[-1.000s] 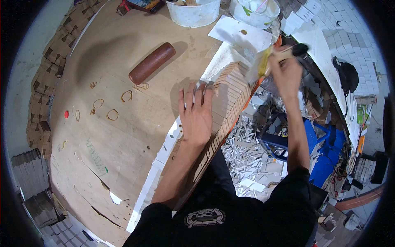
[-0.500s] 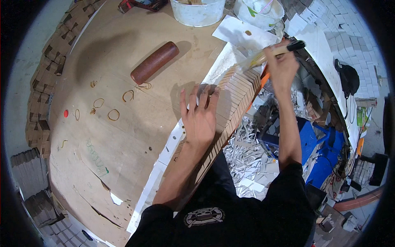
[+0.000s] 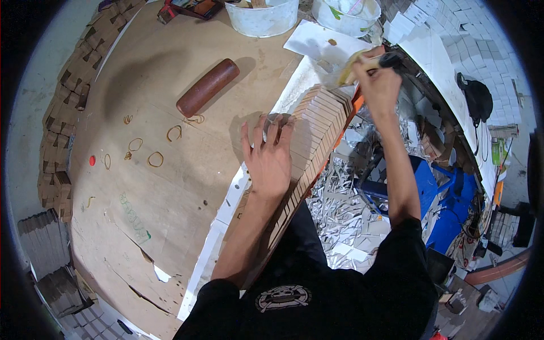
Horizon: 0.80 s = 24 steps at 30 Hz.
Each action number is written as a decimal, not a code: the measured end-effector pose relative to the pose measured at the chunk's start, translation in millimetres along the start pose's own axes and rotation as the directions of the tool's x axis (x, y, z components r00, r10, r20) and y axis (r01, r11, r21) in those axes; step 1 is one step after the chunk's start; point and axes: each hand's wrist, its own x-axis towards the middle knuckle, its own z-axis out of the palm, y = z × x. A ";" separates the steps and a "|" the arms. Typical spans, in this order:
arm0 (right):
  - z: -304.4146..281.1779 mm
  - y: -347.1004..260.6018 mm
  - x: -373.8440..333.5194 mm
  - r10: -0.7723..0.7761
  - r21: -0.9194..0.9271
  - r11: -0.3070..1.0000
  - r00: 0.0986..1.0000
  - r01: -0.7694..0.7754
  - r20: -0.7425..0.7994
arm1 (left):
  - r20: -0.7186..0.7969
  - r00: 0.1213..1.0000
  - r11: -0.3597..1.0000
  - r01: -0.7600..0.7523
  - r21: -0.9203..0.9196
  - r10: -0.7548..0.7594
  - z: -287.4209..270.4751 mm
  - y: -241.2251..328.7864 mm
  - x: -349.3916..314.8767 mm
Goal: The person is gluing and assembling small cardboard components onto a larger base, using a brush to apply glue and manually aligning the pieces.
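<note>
A long row of thin, light-brown cardboard pieces (image 3: 324, 116), stacked face to face with edges fanned, lies along the table's right edge. My left hand (image 3: 270, 164) rests on its left side, fingers spread and holding nothing. Beyond the row's far end, my right hand (image 3: 378, 89) is closed round a brush (image 3: 352, 67) with a pale head and a black handle end. Motion blurs the brush, and I cannot tell whether its bristles touch the cardboard. An orange strip (image 3: 358, 101) shows along the row's right side.
A brown cylinder (image 3: 208, 88) and several rubber bands (image 3: 155, 159) lie on the brown tabletop (image 3: 170, 215). White tubs (image 3: 263, 20) stand at the far edge beside a stained white sheet (image 3: 323, 41). Paper scraps (image 3: 340, 226) and a blue plastic stool (image 3: 422, 181) are below on the right.
The brush head has swung from over the row's far end to just past its far right corner. My left hand keeps its place on the cardboard. The whole view has shifted slightly.
</note>
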 end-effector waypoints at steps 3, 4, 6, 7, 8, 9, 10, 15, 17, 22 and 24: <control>1.6 2.2 -20.8 -0.409 0.532 0.675 0.860 0.511 -0.307 | -0.004 1.000 1.000 0.007 0.011 -0.007 2.3 -2.2 -1.7; 5.1 -1.5 -45.4 -0.487 0.641 0.623 0.863 0.449 -0.131 | -0.001 1.000 1.000 0.010 0.020 -0.010 0.7 -4.7 -4.0; 26.7 30.7 -44.1 -0.492 0.450 0.768 0.870 0.456 -0.043 | 0.000 1.000 0.999 0.014 -0.031 -0.014 0.1 -4.6 -3.2; 28.1 58.4 -27.0 -0.403 0.496 0.774 0.911 0.393 -0.094 | 0.008 1.000 0.999 -0.003 -0.050 0.003 1.5 -1.7 -2.8; 17.4 79.1 -8.3 -0.224 0.302 0.925 0.973 0.231 -0.056 | -0.011 1.000 0.999 -0.016 -0.047 0.016 3.8 -0.2 -0.2; -0.3 75.5 2.6 -0.131 0.088 0.987 0.989 0.136 -0.067 | -0.024 0.999 0.999 -0.023 -0.037 0.022 5.5 1.2 -0.5; -16.6 56.4 -6.7 -0.207 0.175 0.954 0.956 0.245 -0.209 | -0.012 1.000 0.999 -0.026 -0.041 0.025 4.4 1.6 -3.3; 9.2 38.9 -51.1 -0.414 0.390 0.739 0.827 0.549 -0.380 | -0.032 0.999 1.000 -0.019 0.018 0.020 -0.2 -2.9 -2.5; -12.8 51.5 -25.4 0.049 0.281 0.959 0.967 0.025 -0.251 | -0.030 0.999 1.000 -0.030 0.005 0.030 3.3 0.3 -3.0; 5.0 41.1 -41.9 -0.356 0.220 0.840 0.810 0.496 -0.465 | -0.050 0.998 0.999 -0.041 0.024 0.042 0.5 -4.4 1.4; -6.4 78.0 -13.4 -0.206 0.146 0.945 0.878 0.294 -0.432 | -0.057 0.996 0.998 -0.063 -0.006 0.063 -1.1 2.8 2.9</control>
